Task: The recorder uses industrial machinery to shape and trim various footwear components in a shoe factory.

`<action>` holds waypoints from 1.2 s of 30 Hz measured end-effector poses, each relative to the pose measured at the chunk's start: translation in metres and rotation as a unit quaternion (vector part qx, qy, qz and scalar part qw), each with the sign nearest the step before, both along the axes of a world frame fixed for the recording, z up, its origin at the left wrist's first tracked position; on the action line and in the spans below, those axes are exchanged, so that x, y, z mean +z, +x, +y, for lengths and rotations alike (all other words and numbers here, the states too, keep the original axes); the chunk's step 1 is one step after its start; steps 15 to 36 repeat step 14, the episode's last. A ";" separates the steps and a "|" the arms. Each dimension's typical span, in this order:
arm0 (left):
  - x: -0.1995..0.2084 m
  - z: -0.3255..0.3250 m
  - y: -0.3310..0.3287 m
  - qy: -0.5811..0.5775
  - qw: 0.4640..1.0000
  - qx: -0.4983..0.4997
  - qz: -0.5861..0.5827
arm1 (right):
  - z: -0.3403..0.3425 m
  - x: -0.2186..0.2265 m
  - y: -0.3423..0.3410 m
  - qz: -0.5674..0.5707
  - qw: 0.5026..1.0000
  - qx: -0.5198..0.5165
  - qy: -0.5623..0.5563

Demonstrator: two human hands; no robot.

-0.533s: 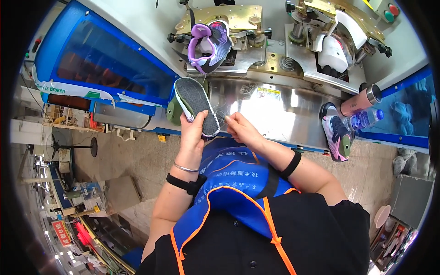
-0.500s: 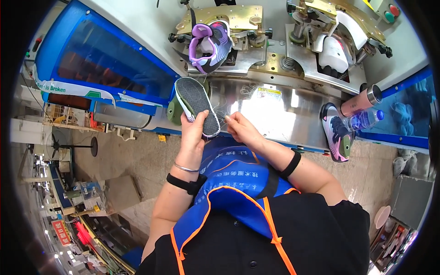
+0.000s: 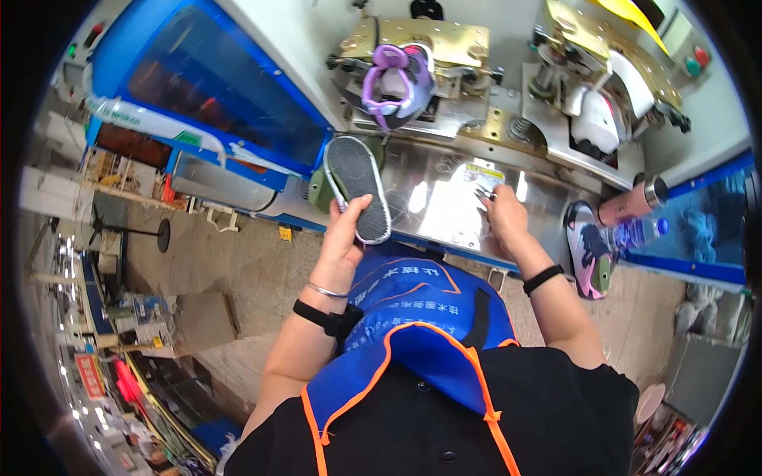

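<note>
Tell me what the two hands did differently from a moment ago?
The right hand left the shoe sole and moved right, out onto the shiny metal shelf, where its fingertips touch something small I cannot make out. The left hand kept gripping the sole, tread side showing. The purple shoe on the machine and the shoe on the right stayed put.

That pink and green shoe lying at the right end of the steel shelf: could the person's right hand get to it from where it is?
Probably yes. The right hand rests on the steel shelf, and nothing lies between it and the shoe.
</note>
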State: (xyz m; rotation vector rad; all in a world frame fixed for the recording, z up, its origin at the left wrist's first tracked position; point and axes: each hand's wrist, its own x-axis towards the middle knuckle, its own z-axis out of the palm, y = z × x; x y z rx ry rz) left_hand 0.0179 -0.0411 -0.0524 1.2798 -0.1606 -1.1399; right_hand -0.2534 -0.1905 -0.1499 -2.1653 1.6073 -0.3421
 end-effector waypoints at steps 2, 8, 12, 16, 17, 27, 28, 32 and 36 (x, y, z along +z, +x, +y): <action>0.001 0.008 -0.001 -0.018 0.999 0.039 0.003 | 0.002 0.007 0.001 0.110 0.988 0.056 -0.094; 0.011 0.023 -0.025 0.135 0.916 -0.005 -0.378 | 0.054 0.050 0.084 -0.377 0.878 0.082 0.283; 0.020 0.015 -0.057 0.177 0.865 -0.063 -0.466 | 0.031 0.000 0.122 -0.553 0.633 0.082 0.535; 0.012 0.035 -0.053 0.184 0.823 0.061 -0.534 | 0.006 0.015 0.172 -0.467 0.636 0.228 0.570; 0.012 0.035 -0.053 0.184 0.823 0.061 -0.534 | 0.006 0.015 0.172 -0.467 0.636 0.228 0.570; 0.012 0.035 -0.053 0.184 0.823 0.061 -0.534 | 0.006 0.015 0.172 -0.467 0.636 0.228 0.570; 0.012 0.035 -0.053 0.184 0.823 0.061 -0.534 | 0.006 0.015 0.172 -0.467 0.636 0.228 0.570; 0.012 0.035 -0.053 0.184 0.823 0.061 -0.534 | 0.006 0.015 0.172 -0.467 0.636 0.228 0.570; 0.012 0.035 -0.053 0.184 0.823 0.061 -0.534 | 0.006 0.015 0.172 -0.467 0.636 0.228 0.570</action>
